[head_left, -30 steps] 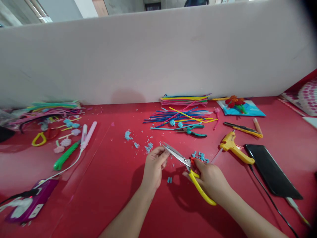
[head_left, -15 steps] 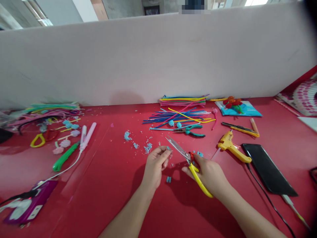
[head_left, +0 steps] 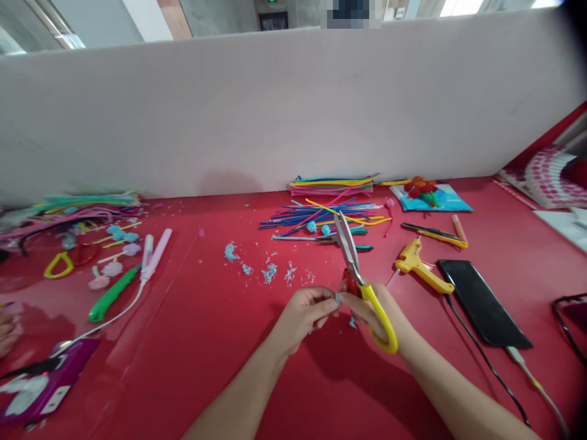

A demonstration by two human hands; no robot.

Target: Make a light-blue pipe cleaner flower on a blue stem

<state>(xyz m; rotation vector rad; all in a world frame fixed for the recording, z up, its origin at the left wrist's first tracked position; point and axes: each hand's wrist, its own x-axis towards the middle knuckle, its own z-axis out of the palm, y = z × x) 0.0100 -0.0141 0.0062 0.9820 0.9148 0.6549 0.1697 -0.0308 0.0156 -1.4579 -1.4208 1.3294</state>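
Note:
My left hand (head_left: 302, 315) is closed, its thumb and finger pinching a tiny light-blue piece (head_left: 338, 299), perhaps of pipe cleaner. The fingertips of my right hand (head_left: 389, 311) meet it at the same piece. That hand also keeps a pair of scissors (head_left: 352, 256) with yellow and red handles, blades pointing up and away from me. Below the fingers, another blue bit (head_left: 352, 322) shows, partly by the right hand. Blue fuzz clippings (head_left: 269, 273) lie scattered on the red table (head_left: 206, 366) ahead of my left hand.
Behind the scissors lie pliers (head_left: 364, 248), blue balls (head_left: 311, 227) and loose pipe cleaners (head_left: 293, 215). To the right are a yellow glue gun (head_left: 419, 267) and a black phone (head_left: 481, 302). A curling wand (head_left: 158, 253), green-handled tool (head_left: 112, 296) and purple power strip (head_left: 68, 373) sit left. Another person's hand (head_left: 6, 330) shows at the left edge.
My hands have come together, the right fingertips joining the left at the blue piece. The scissors have swung from pointing left to pointing up. A hand has appeared at the left edge.

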